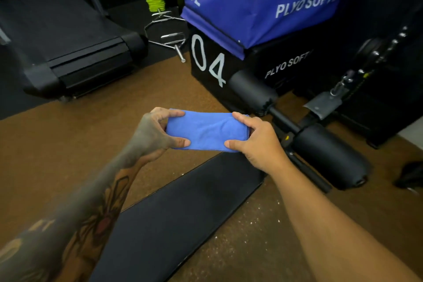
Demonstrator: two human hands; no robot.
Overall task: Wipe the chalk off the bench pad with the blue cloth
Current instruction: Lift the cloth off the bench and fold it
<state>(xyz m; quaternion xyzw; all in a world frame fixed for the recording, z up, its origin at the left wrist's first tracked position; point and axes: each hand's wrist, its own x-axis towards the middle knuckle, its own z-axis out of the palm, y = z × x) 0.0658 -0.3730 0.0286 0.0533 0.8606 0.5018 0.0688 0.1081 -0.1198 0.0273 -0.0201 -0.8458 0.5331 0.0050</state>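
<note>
The blue cloth (206,131) is folded into a flat rectangle and held in the air above the far end of the black bench pad (183,208). My left hand (155,133) pinches its left end between thumb and fingers. My right hand (256,139) pinches its right end the same way. The pad runs diagonally from the lower left toward the upper right, and a faint dusty haze shows on its far half. Both forearms cover parts of the pad's edges.
Black foam leg rollers (325,151) on a bar stand at the bench's far end. Stacked plyo boxes (258,7) rise behind them. A treadmill (68,48) sits at the upper left, metal cable handles (169,36) lie beside it. White chalk specks dot the brown floor (258,220).
</note>
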